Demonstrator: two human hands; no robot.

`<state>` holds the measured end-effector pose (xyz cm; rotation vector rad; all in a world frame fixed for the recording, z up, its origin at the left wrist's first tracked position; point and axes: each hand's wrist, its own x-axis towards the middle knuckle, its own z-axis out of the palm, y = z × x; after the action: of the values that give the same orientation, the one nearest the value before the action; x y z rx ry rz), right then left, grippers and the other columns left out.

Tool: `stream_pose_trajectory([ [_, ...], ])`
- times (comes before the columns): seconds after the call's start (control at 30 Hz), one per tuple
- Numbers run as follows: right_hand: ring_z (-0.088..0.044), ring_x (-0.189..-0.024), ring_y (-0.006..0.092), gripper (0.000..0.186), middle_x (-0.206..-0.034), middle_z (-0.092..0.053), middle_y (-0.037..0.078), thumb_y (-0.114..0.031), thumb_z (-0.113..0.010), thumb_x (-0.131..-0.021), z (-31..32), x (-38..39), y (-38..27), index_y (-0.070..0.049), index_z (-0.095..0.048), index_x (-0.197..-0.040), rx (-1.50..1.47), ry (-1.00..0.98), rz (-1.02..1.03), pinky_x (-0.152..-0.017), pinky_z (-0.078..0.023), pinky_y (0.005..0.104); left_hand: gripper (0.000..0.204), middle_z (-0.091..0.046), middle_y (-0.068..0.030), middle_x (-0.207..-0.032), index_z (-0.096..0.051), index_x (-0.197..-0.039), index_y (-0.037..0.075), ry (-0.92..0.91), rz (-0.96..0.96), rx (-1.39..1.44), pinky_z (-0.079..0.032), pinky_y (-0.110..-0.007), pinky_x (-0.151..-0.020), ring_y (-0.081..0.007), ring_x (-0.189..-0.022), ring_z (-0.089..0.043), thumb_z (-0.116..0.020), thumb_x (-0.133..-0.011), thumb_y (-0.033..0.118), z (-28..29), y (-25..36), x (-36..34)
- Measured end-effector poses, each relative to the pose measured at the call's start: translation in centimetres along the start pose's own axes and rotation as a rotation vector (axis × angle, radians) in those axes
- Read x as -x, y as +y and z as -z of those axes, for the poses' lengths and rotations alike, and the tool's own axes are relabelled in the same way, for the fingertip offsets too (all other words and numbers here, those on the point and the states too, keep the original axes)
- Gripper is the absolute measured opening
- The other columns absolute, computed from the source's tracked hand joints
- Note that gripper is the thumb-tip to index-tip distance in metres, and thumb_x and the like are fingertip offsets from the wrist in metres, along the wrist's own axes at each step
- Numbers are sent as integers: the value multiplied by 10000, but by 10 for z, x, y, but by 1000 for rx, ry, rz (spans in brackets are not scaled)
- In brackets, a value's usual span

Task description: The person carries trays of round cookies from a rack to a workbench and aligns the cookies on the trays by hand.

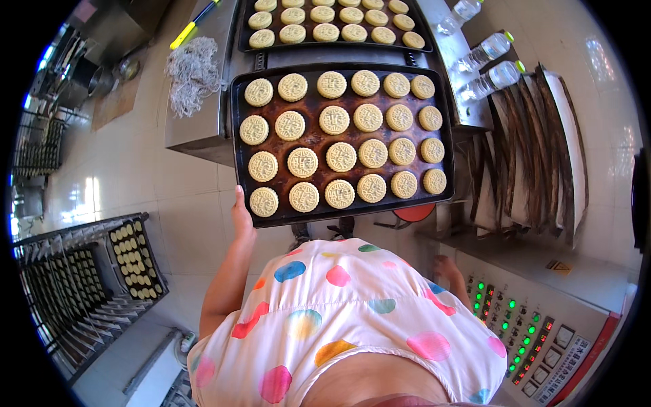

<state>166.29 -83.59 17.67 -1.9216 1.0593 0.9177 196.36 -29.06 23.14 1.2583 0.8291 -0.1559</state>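
A dark baking tray [312, 108] lies level in front of me, its far edge at the end of the metal conveyor. It bears rows of round pale mooncakes [341, 157] with stamped tops and scalloped edges. My left hand [243, 216] grips the tray's near left corner, thumb up along its side and the other fingers hidden beneath. Away from the tray, my right hand [447, 268] hangs low beside the control panel [522, 325]. Motion smears its fingers, and I see nothing in it. Farther off, a second tray [319, 47] of mooncakes rests on the conveyor.
Mop-like grey strings [193, 74] and a yellow-handled tool [183, 35] lie at the conveyor's left. Clear plastic bottles [491, 78] stand at its right, above stacked dark-edged sheets [536, 149]. A tray rack [74, 278] stands lower left; a red stool [413, 213] is under the tray.
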Motion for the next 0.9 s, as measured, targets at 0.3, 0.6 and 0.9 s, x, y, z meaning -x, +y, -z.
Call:
stream_pose_trajectory([
  [0.3,-560,-974,244,647,-1087,-585,107,-541,-535,-827,71,-61,-152,1,-498,-1179,-1488,142,441,-858,-437,396,673,-569,-144,-1115,-493,-1151,-89,11,-70,-66,-456,-329,-864,-207,-966,-570,-547,-839,505,-22,5,42],
  [0.6,-553,-875,185,512,-1024,-598,111,-387,-587,-857,73,-63,-187,77,-575,-1072,-1187,513,503,-803,-446,311,758,-597,-203,-1040,-529,-1096,-142,189,-246,-326,-419,-321,-839,-215,-945,-555,-519,-828,567,0,-24,0],
  [0.9,-545,-876,170,556,-1030,-599,107,-429,-550,-870,88,-66,-219,78,-567,-1099,-1045,557,586,-803,-439,290,667,-620,-226,-911,-602,-993,-74,264,-483,-473,-426,-377,-796,-319,-884,-576,-457,-856,563,-34,0,-39],
])
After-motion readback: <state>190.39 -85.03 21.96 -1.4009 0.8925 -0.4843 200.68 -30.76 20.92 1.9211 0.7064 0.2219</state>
